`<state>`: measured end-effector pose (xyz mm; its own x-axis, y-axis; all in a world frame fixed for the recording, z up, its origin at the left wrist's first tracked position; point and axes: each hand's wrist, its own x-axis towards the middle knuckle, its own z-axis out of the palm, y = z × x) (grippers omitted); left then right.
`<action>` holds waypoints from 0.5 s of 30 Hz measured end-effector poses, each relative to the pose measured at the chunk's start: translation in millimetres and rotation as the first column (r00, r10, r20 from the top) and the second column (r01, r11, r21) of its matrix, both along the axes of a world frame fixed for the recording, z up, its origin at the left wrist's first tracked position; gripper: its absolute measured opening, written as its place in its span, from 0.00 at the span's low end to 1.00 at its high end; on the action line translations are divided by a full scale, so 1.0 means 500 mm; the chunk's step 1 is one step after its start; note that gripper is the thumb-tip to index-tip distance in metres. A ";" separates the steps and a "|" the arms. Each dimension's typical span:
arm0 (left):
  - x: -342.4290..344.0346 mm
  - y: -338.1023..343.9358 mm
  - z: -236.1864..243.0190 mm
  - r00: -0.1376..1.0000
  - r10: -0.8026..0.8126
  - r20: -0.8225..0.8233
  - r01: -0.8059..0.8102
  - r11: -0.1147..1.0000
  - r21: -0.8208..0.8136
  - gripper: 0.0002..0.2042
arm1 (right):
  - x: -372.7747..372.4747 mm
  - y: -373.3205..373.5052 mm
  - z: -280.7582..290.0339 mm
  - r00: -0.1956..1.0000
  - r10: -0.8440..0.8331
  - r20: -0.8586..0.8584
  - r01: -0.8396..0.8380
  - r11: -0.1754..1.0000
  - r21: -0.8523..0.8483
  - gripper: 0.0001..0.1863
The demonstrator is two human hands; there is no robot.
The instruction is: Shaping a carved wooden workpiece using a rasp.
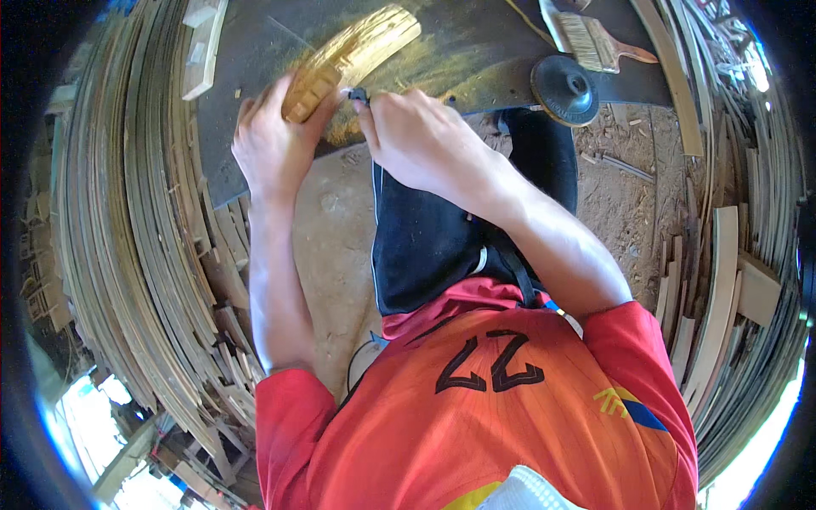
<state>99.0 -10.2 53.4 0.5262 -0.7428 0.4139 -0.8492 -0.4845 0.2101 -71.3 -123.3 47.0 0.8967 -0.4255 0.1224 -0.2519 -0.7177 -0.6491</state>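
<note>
My left hand (pixel 276 144) is wrapped round a brown wooden piece (pixel 311 92) with a stepped, carved-looking surface, at the near edge of a dark work table (pixel 476 51). Just beyond it a pale, brightly lit curved length of wood (pixel 374 41) lies on the table; I cannot tell whether the two are joined. My right hand (pixel 425 140) is closed, its fingers pinching a small black object (pixel 358 94) right beside the brown piece. Most of that object is hidden by the fingers, so its kind does not show.
On the table's right side lie a round black disc (pixel 565 90) with a hub and a flat paintbrush (pixel 595 44) with a wooden handle. Yellowish sawdust covers part of the tabletop. Long wooden strips are stacked at left (pixel 140 221) and right (pixel 714 289).
</note>
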 end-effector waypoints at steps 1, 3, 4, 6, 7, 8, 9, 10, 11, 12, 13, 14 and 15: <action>0.007 0.002 -0.011 0.999 -0.018 0.029 0.018 1.000 -0.004 0.29 | -0.009 0.007 -0.004 0.999 -0.038 0.035 0.037 0.999 0.017 0.22; 0.008 0.002 -0.020 0.999 -0.013 0.033 0.013 1.000 -0.017 0.29 | -0.065 0.033 0.014 0.995 -0.095 -0.025 0.097 0.991 0.094 0.21; 0.016 -0.005 -0.025 0.998 -0.033 0.050 0.035 0.998 -0.047 0.30 | -0.111 0.044 0.006 0.981 -0.117 -0.154 0.128 0.990 0.064 0.21; 0.037 -0.005 -0.042 0.995 -0.070 0.066 0.075 0.994 -0.077 0.30 | -0.135 0.037 0.001 0.986 -0.107 -0.128 0.117 0.990 0.073 0.21; 0.043 -0.001 -0.048 0.989 -0.111 0.094 0.118 0.990 -0.079 0.30 | -0.104 0.033 0.000 0.984 -0.120 -0.135 0.131 0.988 0.081 0.21; 0.046 0.002 -0.047 0.981 -0.151 0.121 0.162 0.983 -0.085 0.30 | -0.050 0.016 0.008 0.993 -0.089 -0.073 0.093 0.994 0.054 0.21; 0.053 -0.005 -0.036 0.980 -0.141 0.141 0.154 0.985 -0.081 0.31 | -0.019 0.003 0.008 0.999 -0.043 -0.010 0.043 0.999 0.021 0.21; 0.043 -0.006 -0.033 0.981 -0.144 0.134 0.155 0.985 -0.079 0.31 | -0.025 0.008 0.004 0.999 -0.045 -0.017 0.045 0.999 0.023 0.21; 0.026 -0.006 -0.032 0.988 -0.107 0.115 0.112 0.993 -0.043 0.31 | -0.034 0.018 -0.005 0.996 -0.086 -0.008 0.086 0.995 0.045 0.22; 0.014 -0.006 -0.019 0.993 -0.059 0.104 0.060 0.998 -0.006 0.31 | -0.039 0.032 -0.010 0.993 -0.118 0.008 0.117 0.991 0.066 0.22; 0.017 0.002 -0.020 0.994 -0.066 0.091 0.066 0.998 0.002 0.31 | -0.082 0.061 -0.031 0.987 -0.129 0.096 0.128 0.992 0.016 0.21; 0.030 0.002 -0.029 0.994 -0.042 0.101 0.042 0.999 -0.004 0.31 | -0.128 0.075 -0.032 0.991 -0.137 0.003 0.136 0.988 0.070 0.20; 0.033 0.000 -0.042 0.988 -0.115 0.101 0.120 0.991 -0.051 0.31 | -0.146 0.074 -0.022 0.990 -0.135 -0.034 0.138 0.986 0.099 0.19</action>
<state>115.7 -10.3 32.6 0.3916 -0.7708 0.5026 -0.9173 -0.3698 0.1475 -144.5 -86.3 36.0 0.8319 -0.5528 0.0490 -0.3616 -0.6069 -0.7078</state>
